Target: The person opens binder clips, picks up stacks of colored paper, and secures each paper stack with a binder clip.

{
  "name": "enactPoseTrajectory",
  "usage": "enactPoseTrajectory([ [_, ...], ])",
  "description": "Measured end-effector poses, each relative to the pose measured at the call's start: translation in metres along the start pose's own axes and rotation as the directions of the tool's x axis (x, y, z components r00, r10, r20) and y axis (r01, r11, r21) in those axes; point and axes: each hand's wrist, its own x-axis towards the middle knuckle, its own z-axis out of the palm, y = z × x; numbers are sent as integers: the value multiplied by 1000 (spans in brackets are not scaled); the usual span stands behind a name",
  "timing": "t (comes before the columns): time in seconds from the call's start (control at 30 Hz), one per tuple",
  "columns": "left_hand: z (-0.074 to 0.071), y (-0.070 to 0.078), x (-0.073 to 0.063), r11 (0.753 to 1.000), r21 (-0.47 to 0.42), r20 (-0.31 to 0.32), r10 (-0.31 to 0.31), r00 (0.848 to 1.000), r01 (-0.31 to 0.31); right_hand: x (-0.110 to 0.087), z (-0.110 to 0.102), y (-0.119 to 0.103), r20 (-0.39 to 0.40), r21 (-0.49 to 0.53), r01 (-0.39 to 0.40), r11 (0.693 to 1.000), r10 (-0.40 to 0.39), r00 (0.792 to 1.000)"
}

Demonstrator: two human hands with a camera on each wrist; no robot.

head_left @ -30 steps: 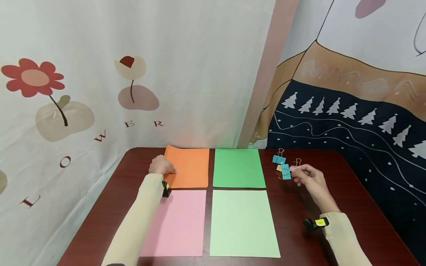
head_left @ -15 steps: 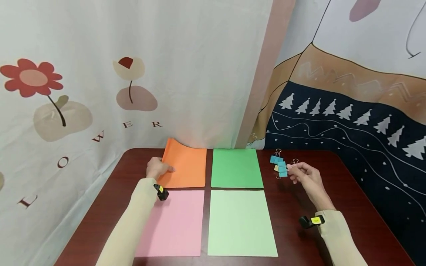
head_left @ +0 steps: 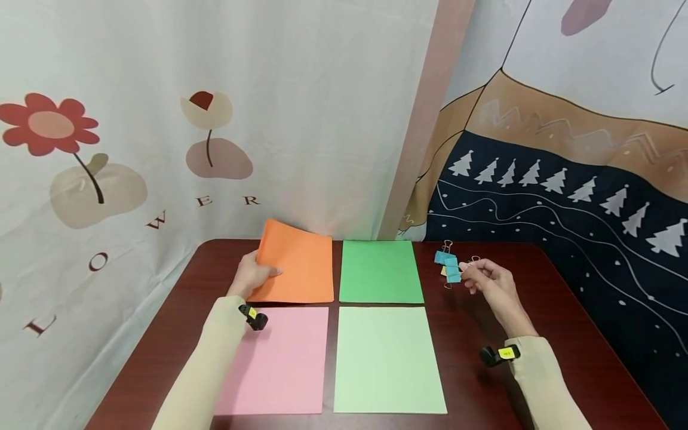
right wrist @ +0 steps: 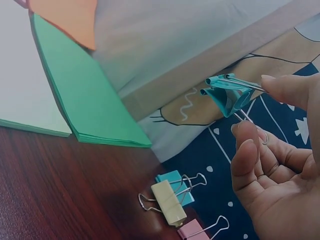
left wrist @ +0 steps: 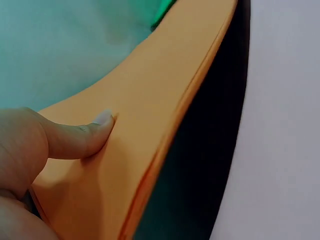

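Orange paper sheets [head_left: 301,263], raised at their left side off the tabletop [head_left: 570,304], are held in the grip of the left hand [head_left: 250,276]. By the right hand [head_left: 494,288], a blue binder clip [right wrist: 227,104] is pinched near the yellow binder clip [right wrist: 168,201].

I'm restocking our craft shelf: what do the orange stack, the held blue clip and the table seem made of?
Orange stack: likely matte paper; it bends and shows thin layers.
Held blue clip: probably coated metal, smooth with a sheen; its wire handles look like bare metal.
Table: reddish-brown, faintly glossy, streaked like wood; possibly laminate.
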Motion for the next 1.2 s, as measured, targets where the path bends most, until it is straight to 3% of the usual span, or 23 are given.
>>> enactPoseTrajectory([
  [0.37,-4,7,-12,997,-72,-38,-22,999,19,0,5,-6,-8,19,10,1000,-10,1000],
  [0.67,-7,14,-29,993,-117,-48,-41,998,35,3,15,-6,-2,31,28,999,-28,1000],
  [1.2,37,32,-50,970,-233,-70,59,996,-74,9,28,-7,-6,68,53,996,-53,999],
])
